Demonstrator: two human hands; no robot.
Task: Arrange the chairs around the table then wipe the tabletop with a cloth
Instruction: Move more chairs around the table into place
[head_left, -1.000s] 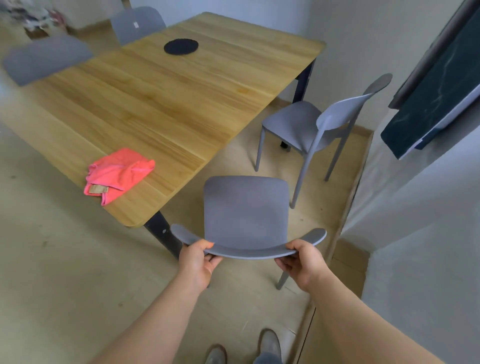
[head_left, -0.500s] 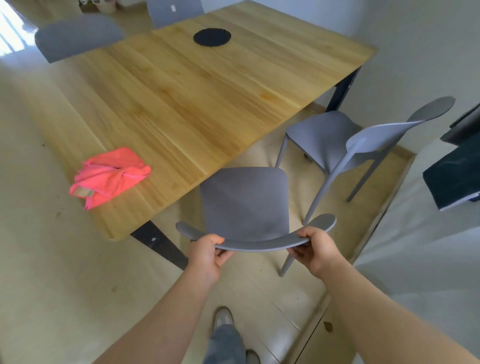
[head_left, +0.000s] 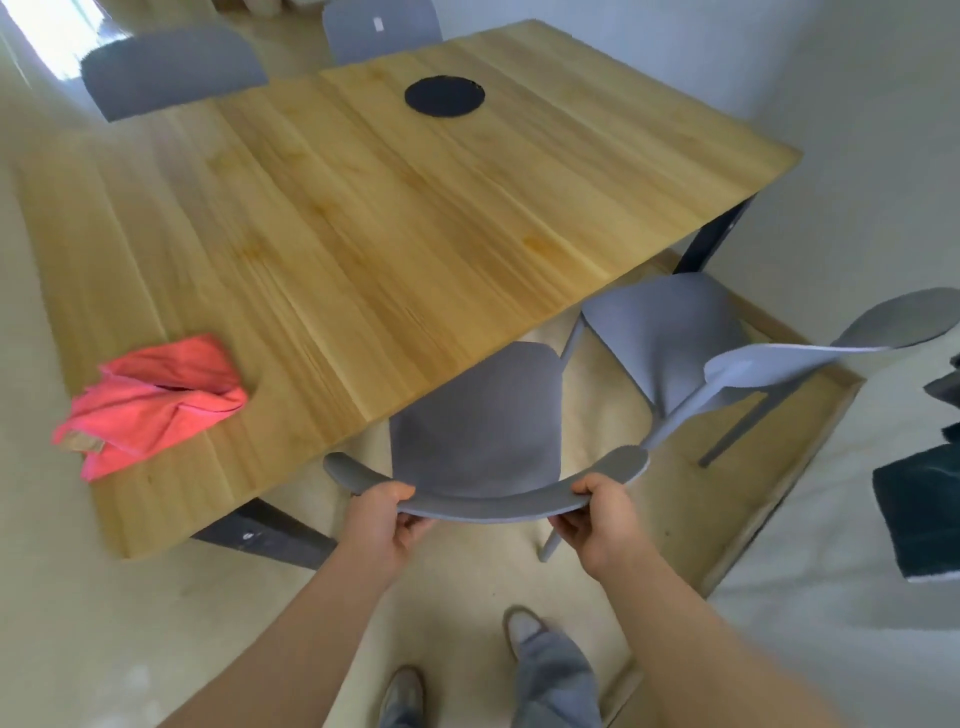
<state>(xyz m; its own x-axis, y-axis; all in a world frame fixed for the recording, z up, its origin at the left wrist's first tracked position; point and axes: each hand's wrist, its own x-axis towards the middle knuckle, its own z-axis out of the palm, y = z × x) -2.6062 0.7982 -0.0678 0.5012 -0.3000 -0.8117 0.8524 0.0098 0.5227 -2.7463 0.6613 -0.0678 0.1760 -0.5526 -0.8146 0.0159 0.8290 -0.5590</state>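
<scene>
A grey chair (head_left: 475, 431) stands at the near long side of the wooden table (head_left: 363, 234), the front of its seat tucked under the table edge. My left hand (head_left: 384, 519) and my right hand (head_left: 602, 519) both grip the top of its curved backrest, thumbs on top. A crumpled pink cloth (head_left: 156, 402) lies on the tabletop near the left end. A second grey chair (head_left: 691, 353) stands to the right, turned partly away from the table, its seat partly under the corner.
Two more grey chairs (head_left: 171, 73) (head_left: 382, 26) sit at the far side. A black round mat (head_left: 444, 97) lies on the tabletop. White wall and a dark object (head_left: 919, 519) are close on the right. My feet show on the beige floor (head_left: 467, 597).
The chair in my hands has slid forward, so its seat now reaches under the table edge. I have stepped closer to the table.
</scene>
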